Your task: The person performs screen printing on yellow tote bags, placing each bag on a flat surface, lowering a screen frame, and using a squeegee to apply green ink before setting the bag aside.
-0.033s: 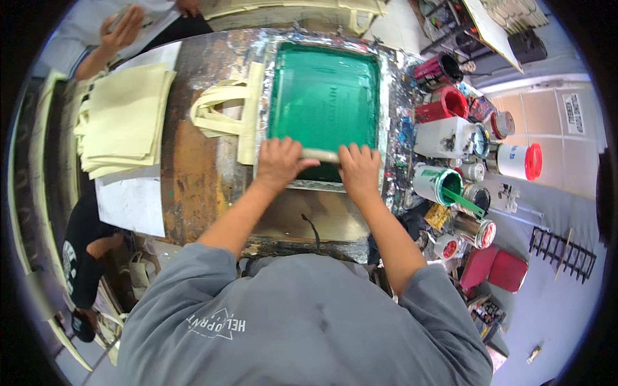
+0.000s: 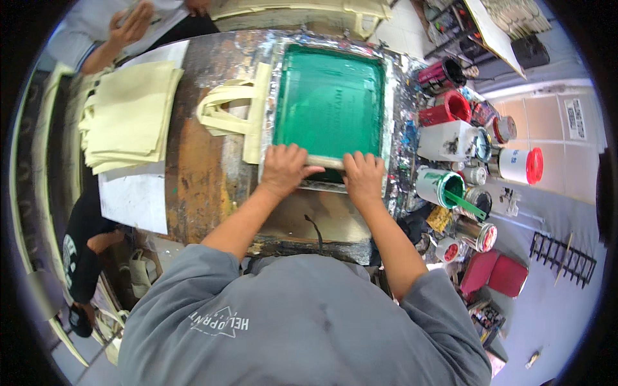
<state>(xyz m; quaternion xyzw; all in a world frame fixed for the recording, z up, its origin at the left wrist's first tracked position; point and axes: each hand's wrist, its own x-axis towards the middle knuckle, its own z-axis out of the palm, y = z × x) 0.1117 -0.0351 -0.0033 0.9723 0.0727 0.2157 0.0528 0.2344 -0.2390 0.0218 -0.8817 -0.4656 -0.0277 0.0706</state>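
Hands clamped, folks, and we have both of them on the pale bar [image 2: 325,162]! Our left grip [image 2: 283,170] is wrapped over its 9 o'clock end, thumb pointing inward, and our right grip [image 2: 364,177] is curled round the 3 o'clock end, fingers over the top. And where's that bar? Down at 6 o'clock inside the printing frame [image 2: 389,116], crosswise, with a broad sheet of green ink [image 2: 328,103] stretching away toward 12 and a darker green strip on the near side. Frame flat on the stained desk [image 2: 193,167], and right against its 9 o'clock edge we spot a cream bag [image 2: 259,116], looped handles [image 2: 222,109] reaching outward. Farther along at 9, a stack of cream bags [image 2: 129,116] sits over a white sheet [image 2: 135,204]. Swing round to 4 o'clock of the frame: a green-smeared bucket [image 2: 430,183] on its line, green spatula [image 2: 465,204] leaning out of its mouth! Straight out at 3, a red tub [image 2: 444,109]. And up at 10, we catch another person's hand [image 2: 134,26], raised beyond the stack.
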